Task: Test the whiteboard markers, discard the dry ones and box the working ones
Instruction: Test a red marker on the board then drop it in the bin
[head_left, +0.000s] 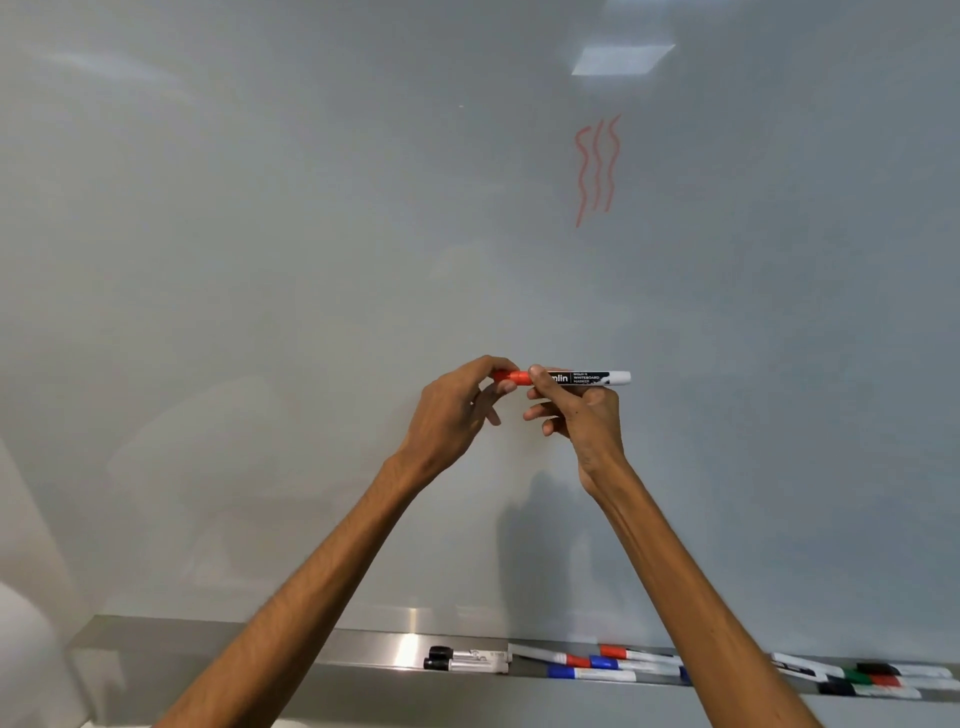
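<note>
One red-capped marker (571, 378) is being held up. Three wavy red lines (597, 166) are showing on one whiteboard (311, 260). On one tray (311, 644), two black-capped markers (441, 652), two red markers (613, 651) and two blue markers (602, 662) are lying; the blurred right-hand cluster (872, 678) is defying an exact count.

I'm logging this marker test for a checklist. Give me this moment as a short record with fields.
held item: marker, lying level in front of the whiteboard
left hand: pinches the red cap
right hand: grips the marker's barrel
board marks: three wavy red lines
tray: spare markers with black, red, blue and green caps
</note>
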